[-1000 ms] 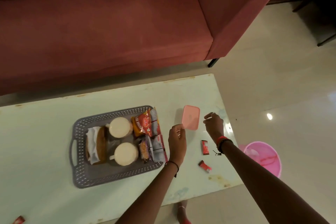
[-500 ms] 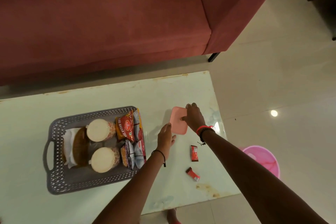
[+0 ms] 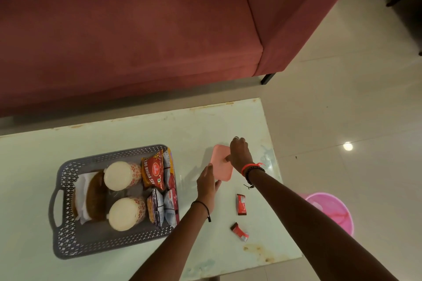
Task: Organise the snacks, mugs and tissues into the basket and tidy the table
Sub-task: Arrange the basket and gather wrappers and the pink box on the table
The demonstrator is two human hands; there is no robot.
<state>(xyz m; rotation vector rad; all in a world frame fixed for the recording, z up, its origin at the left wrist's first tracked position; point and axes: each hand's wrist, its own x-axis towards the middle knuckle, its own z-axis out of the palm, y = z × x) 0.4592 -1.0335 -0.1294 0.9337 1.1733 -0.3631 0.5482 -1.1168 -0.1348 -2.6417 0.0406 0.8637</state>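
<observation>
Perforated plastic basket (image 3: pixel 68 191), glossy, perhaps glass, table (image 3: pixel 114 134).

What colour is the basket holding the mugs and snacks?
Grey, with a lattice-patterned rim; the basket shows clearly in the head view.

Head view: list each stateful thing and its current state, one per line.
Grey perforated plastic basket: on table, loaded.
Two white mugs: upright in basket.
Pink rectangular plastic lid: on table, both hands touching.
Left hand: open, at lid's edge.
Right hand: fingers on lid.
Two red wrappers: loose on table.
</observation>
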